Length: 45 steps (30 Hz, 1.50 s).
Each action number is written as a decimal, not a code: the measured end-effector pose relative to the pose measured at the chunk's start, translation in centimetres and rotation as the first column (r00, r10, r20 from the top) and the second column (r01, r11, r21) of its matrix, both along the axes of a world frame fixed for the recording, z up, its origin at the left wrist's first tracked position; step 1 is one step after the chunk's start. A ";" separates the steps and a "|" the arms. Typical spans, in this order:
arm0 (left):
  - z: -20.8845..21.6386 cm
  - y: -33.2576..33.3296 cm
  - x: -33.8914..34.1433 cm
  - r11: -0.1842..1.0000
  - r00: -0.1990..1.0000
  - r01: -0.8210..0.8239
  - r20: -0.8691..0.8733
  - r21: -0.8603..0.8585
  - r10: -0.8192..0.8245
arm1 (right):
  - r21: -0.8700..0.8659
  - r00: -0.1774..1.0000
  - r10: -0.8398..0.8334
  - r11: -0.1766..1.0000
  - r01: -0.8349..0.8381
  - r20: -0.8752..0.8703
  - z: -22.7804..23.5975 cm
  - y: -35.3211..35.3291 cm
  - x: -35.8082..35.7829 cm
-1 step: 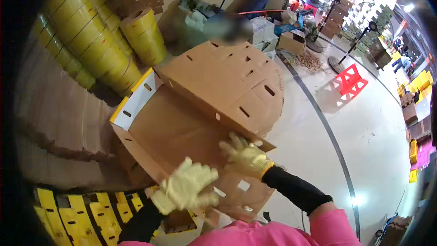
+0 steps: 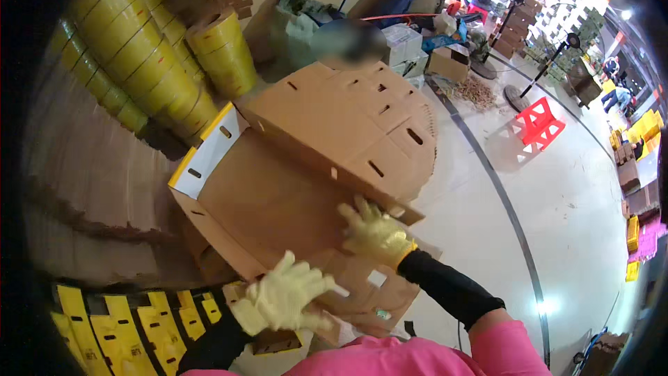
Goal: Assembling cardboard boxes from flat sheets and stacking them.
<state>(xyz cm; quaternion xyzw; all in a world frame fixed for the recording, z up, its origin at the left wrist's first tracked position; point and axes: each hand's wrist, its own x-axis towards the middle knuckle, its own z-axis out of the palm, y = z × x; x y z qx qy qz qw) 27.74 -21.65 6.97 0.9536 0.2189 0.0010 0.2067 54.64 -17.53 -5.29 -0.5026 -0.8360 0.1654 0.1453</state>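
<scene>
A large, partly folded brown cardboard box (image 2: 271,195) lies in front of me. Its left end wall (image 2: 207,157) is white inside, with a yellow outer face and slot holes. Beyond the tray part spreads a brown slotted cardboard sheet (image 2: 334,125). My right hand (image 2: 376,235), in a pale yellow knitted glove, has its fingers apart over the box's right end, by the corner; whether it touches the board I cannot tell. My left hand (image 2: 282,296), gloved alike, is spread above the near edge. White tape-like pieces (image 2: 376,278) show on the near flap.
Yellow-wrapped rolls (image 2: 224,52) are stacked at the far left. Yellow folded cartons (image 2: 115,331) stand in a row at the lower left. A red plastic stool (image 2: 540,124) is on the floor at right. Bags, boxes and pole stands (image 2: 550,66) are farther back.
My left hand has shifted slightly nearer, its fingers spread. My right hand has turned a little, its fingers lifting near the box corner. The box is nearly unchanged.
</scene>
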 end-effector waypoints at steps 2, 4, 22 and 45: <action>-2.2 -3.1 -1.8 0.983 0.999 0.004 -0.043 0.182 0.004 | -0.037 0.996 -0.089 0.995 0.088 -0.001 0.5 1.5 -1.0; -5.0 -4.2 -0.2 0.967 1.000 -0.030 0.008 0.253 0.029 | -0.011 0.993 -0.104 0.994 0.104 0.060 -1.0 3.0 -0.9; -2.9 -3.3 -11.5 0.939 0.953 -0.014 -0.280 0.344 0.117 | 0.465 0.541 0.743 0.346 -0.815 0.395 6.9 15.1 -4.1; -8.8 11.2 1.2 0.846 0.879 -0.467 0.242 0.259 0.411 | 0.330 0.959 0.225 0.905 -0.270 0.170 -2.8 -2.9 3.7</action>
